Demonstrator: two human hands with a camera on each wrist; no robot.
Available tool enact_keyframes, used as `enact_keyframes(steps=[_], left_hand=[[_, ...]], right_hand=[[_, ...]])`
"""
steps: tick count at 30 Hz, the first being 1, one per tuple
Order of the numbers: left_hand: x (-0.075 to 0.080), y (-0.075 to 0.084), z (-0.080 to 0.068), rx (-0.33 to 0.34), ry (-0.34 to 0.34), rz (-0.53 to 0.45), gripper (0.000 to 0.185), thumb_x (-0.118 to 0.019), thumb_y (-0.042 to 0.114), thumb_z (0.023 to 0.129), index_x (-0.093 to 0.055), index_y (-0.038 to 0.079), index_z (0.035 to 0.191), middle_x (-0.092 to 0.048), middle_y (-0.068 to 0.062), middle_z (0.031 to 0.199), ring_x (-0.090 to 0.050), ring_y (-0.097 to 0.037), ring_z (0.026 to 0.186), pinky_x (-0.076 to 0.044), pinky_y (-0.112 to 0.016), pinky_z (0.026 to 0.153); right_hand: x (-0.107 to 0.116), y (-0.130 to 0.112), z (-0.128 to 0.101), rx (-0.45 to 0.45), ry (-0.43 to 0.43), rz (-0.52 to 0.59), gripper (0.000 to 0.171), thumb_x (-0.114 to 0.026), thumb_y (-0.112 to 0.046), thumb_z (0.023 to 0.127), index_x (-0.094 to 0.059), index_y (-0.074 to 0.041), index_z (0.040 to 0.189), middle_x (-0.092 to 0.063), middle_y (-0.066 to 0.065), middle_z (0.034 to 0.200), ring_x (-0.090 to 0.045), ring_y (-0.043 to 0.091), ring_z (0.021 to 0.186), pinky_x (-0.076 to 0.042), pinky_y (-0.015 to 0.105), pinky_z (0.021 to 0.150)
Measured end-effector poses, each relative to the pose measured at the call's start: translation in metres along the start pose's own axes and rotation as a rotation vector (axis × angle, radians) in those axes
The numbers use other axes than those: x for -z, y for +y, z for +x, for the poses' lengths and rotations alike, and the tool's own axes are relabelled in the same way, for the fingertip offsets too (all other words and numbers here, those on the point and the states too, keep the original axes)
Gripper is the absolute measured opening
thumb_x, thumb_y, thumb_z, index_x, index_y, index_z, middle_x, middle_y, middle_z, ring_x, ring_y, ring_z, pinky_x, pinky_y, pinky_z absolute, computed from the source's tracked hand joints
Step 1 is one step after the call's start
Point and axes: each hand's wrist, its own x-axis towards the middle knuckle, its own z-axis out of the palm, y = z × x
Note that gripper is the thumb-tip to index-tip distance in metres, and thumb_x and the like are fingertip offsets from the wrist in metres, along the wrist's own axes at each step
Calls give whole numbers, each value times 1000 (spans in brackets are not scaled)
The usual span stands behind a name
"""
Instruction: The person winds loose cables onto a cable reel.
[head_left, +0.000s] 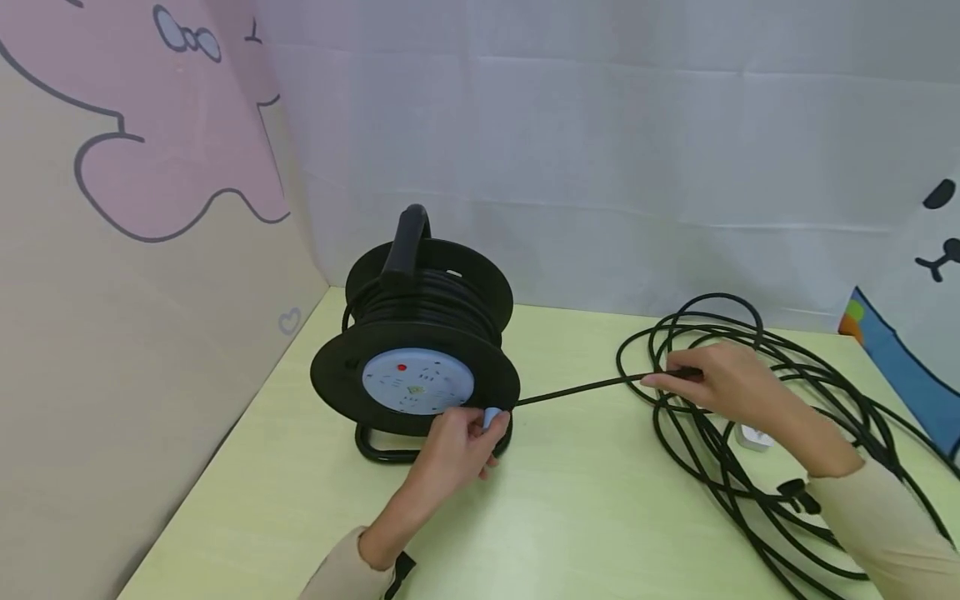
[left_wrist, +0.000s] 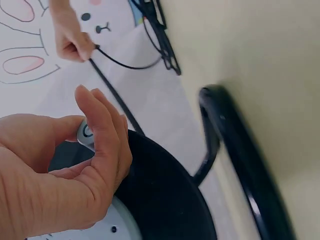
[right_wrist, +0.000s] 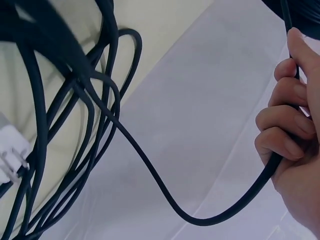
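One black cable reel (head_left: 420,350) upright on its tube stand (head_left: 382,446), toward the back left of the pale green table (head_left: 570,500), near the corner of the walls. One carry handle (head_left: 405,242) up top, two black flanges, cable wound thick between them. On the near flange, one pale blue socket plate (head_left: 417,381) with one red button (head_left: 401,367). At the lower right rim of that flange, one small pale blue crank knob (head_left: 491,417), pinched between thumb and curled fingers of the left hand (head_left: 457,450); from the left wrist view, knob (left_wrist: 86,134) tucked behind the forefinger, grip closed round it. One taut run of black cable (head_left: 577,389) leaving the reel's right side, straight across to the right hand (head_left: 720,383). Fingers there curled round the cable, clenched on it; in the right wrist view, three fingertips (right_wrist: 287,122) wrapped over the black cord (right_wrist: 150,165), which sags in one loop below the hand. Beyond and beneath that hand, one loose heap of coiled cable (head_left: 757,467) spread over the right part of the table, loops overlapping, too many to count. Inside the heap, one white plug (head_left: 753,436), lying flat, just beside the wrist. Two cream sleeves, one on each forearm. One pink cartoon panel (head_left: 150,117) on the left wall, one white cloth backdrop (head_left: 600,150) behind the reel.
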Motion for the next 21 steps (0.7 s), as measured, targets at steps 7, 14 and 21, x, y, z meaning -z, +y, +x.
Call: enact_keyframes(steps=[7,14,21], left_hand=[[7,-20,-3,44,-28,25,33,-64,23,102,-68,-4,85,-67,-9,62,-63,-14,48,-53,-29,46],[20,-35,-8,97,-37,60,33,-64,21,102,-64,-2,79,-65,-8,60,-62,-15,48,-53,-28,48],[39,-48,-17,172,28,102,31,-66,18,101,-63,0,76,-63,-6,60,-61,-16,50,-54,-29,50]], right_hand=[[13,7,-5,-72,-15,-46,26,-82,-41,86,-65,-29,70,-46,-24,57,-34,-6,48,-33,20,46],[29,19,-14,-95,14,-91,30,-84,-42,84,-62,-28,68,-39,-22,53,-29,-4,45,-29,21,45],[44,32,-28,-182,6,-97,33,-85,-36,84,-59,-27,67,-40,-20,53,-31,-1,47,-28,22,47]])
